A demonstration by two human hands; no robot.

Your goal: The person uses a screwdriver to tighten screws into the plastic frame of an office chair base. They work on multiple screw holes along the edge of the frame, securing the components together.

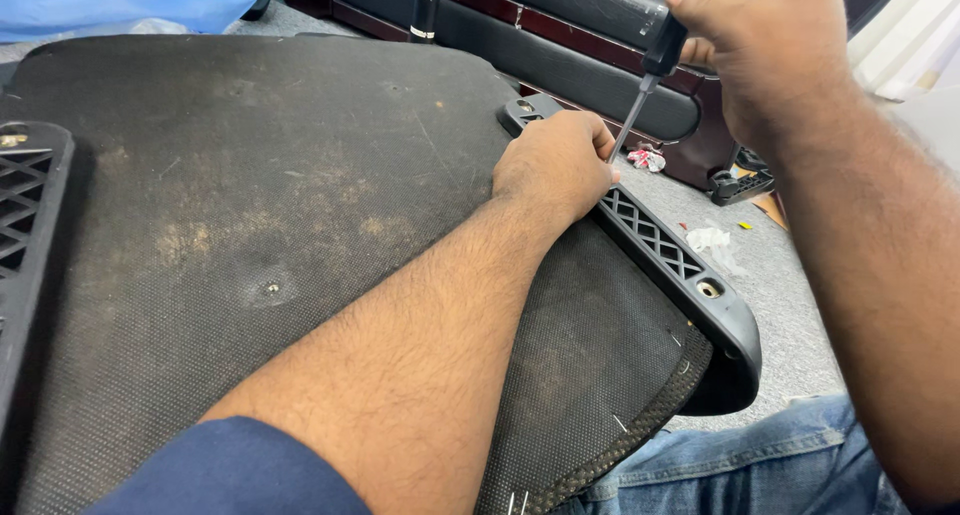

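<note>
**Head view: screwdriver set down at the plastic bracket, tip hidden by the fist**

Head camera looks down on an upturned seat base (260,205), its black fabric underside worn and dusty. My right hand (770,60) is clenched around the black handle of a screwdriver (645,85), thumb laid along the top, shaft slanting down and left. My left hand (555,165) is curled into a loose fist on the black lattice bracket (660,245) at the seat's edge, knuckles just beside the shaft; I cannot tell whether those fingers pinch anything.

To do this well, I judge the shaft wants to stand straighter over the screw, with steady downward pressure from the palm, and the left fingers steadying the blade near its tip so it cannot skip out onto the plastic.

The tip and whatever it meets are hidden behind my left fingers; it is probably a screw, but I cannot confirm it. A second screw hole (709,289) shows further along the bracket, below my fingers. Another bracket (25,205) at the far left is cut off by the frame.
</note>
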